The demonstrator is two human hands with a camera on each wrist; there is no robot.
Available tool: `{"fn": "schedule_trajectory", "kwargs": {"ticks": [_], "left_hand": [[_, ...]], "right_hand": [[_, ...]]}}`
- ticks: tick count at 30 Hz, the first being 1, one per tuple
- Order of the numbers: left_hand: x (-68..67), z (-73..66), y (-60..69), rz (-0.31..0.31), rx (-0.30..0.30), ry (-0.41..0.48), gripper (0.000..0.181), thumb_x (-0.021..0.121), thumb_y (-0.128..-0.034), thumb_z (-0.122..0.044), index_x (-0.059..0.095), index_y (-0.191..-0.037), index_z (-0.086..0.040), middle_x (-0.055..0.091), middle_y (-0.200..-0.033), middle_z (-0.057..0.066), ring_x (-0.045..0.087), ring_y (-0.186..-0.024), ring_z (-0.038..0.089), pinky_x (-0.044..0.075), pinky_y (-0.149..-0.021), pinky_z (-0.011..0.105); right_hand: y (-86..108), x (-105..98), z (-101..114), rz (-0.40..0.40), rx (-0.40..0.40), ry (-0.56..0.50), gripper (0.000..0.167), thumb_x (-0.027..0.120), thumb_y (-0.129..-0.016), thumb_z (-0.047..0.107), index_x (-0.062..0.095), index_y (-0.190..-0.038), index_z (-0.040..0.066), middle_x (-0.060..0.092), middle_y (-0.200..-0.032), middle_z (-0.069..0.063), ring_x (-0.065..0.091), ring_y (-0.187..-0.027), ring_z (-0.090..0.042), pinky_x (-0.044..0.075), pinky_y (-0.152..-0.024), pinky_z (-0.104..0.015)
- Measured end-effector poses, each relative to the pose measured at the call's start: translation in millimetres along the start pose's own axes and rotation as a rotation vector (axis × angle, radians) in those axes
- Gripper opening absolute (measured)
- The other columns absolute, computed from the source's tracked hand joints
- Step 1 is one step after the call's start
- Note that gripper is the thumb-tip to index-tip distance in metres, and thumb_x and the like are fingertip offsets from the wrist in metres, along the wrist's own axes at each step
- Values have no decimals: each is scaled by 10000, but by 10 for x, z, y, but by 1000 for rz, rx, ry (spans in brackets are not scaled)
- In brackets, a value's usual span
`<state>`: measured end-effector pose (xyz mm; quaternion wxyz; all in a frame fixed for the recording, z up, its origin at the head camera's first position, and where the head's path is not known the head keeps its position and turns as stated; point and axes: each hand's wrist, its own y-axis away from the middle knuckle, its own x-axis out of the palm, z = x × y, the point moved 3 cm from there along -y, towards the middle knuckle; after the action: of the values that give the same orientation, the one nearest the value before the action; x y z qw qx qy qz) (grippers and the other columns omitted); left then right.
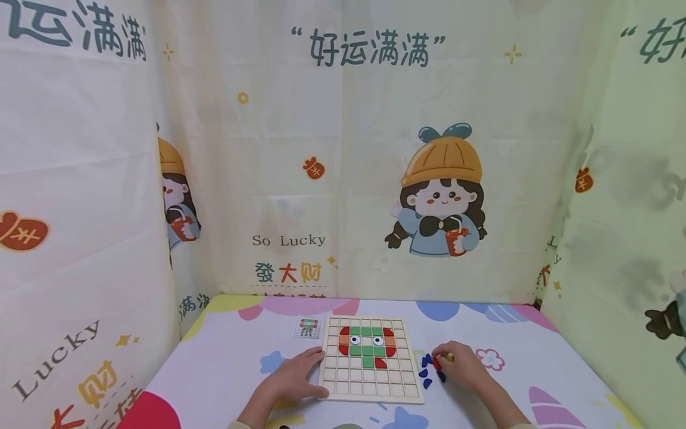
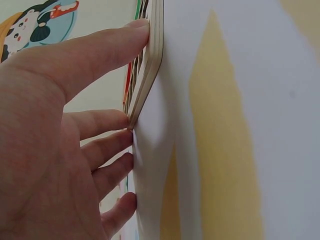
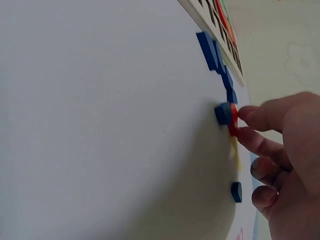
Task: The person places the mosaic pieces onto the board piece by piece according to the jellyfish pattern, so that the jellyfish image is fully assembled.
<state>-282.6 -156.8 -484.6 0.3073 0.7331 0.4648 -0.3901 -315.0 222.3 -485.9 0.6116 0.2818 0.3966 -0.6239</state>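
My left hand (image 1: 295, 376) rests at the left side of a square wooden grid board (image 1: 396, 390). In the left wrist view, its thumb and fingertips touch the board's edge (image 2: 150, 75), fingers fairly straight. On the board, red, green and orange pieces and two round eye pieces (image 1: 377, 341) form a face-like pattern. To the board's right, my right hand (image 1: 460, 364) pinches a small red piece (image 3: 233, 120) between thumb and index finger, right beside a dark blue piece (image 3: 222, 114). Its other fingers are curled.
Several dark blue pieces (image 1: 424, 373) lie by the board's right edge. A small pattern card (image 1: 308, 327) lies at the board's upper left. The table (image 1: 214, 369) has a colourful printed cover, and printed cloth (image 1: 278, 149) hangs behind and on both sides.
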Motion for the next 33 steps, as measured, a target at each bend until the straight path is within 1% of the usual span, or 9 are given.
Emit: {"fn": "schedule_trajectory", "kwargs": {"ticks": [4,9,13,15,19,21,24,29,33], "left_hand": [[10,9,-4,-7,4,-12,850,759,-756,-507,446,-1444,-117,397,-1534,83,370,-1400,382,345,-1087,626],[6,7,-2,-10,9,-19,850,757,-758,-506,446,-1443,-111,399,-1532,84,373,-1398,380,345,-1086,627],[-4,-4,7,-6,5,-12,847,757,-759,-501,446,-1443,-111,398,-1532,85,371,-1398,383,345,-1084,629],[-12,-11,12,-5,4,-14,844,756,-762,-499,446,-1443,-111,398,-1533,85,370,-1398,384,346,-1084,627],[-16,-20,10,-5,12,-24,837,753,-767,-498,447,-1442,-109,396,-1534,89,371,-1397,387,346,-1083,629],[-18,-22,9,-5,13,-20,837,753,-766,-499,447,-1441,-111,394,-1535,88,371,-1397,388,344,-1083,631],[-19,-24,5,-5,14,-11,840,757,-762,-500,449,-1441,-113,393,-1536,87,372,-1397,388,343,-1084,630],[-7,-10,-5,0,9,-10,848,755,-758,-513,448,-1443,-117,395,-1535,84,372,-1398,386,345,-1084,628],[5,5,-11,-1,0,-17,847,752,-757,-518,449,-1443,-124,398,-1533,80,375,-1396,380,349,-1082,628]], "right_hand": [[35,-47,-17,61,13,-11,241,679,-775,-12,747,-914,172,615,-818,18,498,-770,-155,446,-685,-305],[47,-66,-36,82,14,-15,205,736,-769,2,726,-882,173,571,-760,25,478,-741,-147,420,-646,-255],[47,-72,-46,83,35,-29,177,772,-755,35,717,-866,162,573,-777,22,488,-754,-147,448,-653,-252],[56,-79,-49,76,12,-47,194,788,-740,45,720,-885,154,595,-825,18,488,-763,-148,447,-650,-237],[65,-78,-60,63,-66,-70,237,803,-722,51,730,-920,160,659,-943,8,507,-811,-147,440,-667,-208],[66,-70,-68,65,-78,-83,235,799,-726,49,731,-920,163,679,-972,5,511,-824,-147,430,-665,-199],[64,-54,-74,59,-59,-89,226,794,-728,36,729,-903,162,689,-958,3,509,-810,-149,420,-667,-213],[64,-28,-79,41,-20,-88,202,796,-726,49,720,-865,176,671,-906,18,482,-751,-133,389,-629,-204],[61,-7,-49,38,-49,-95,170,793,-737,73,709,-837,181,638,-843,26,461,-704,-109,365,-592,-202]]}}
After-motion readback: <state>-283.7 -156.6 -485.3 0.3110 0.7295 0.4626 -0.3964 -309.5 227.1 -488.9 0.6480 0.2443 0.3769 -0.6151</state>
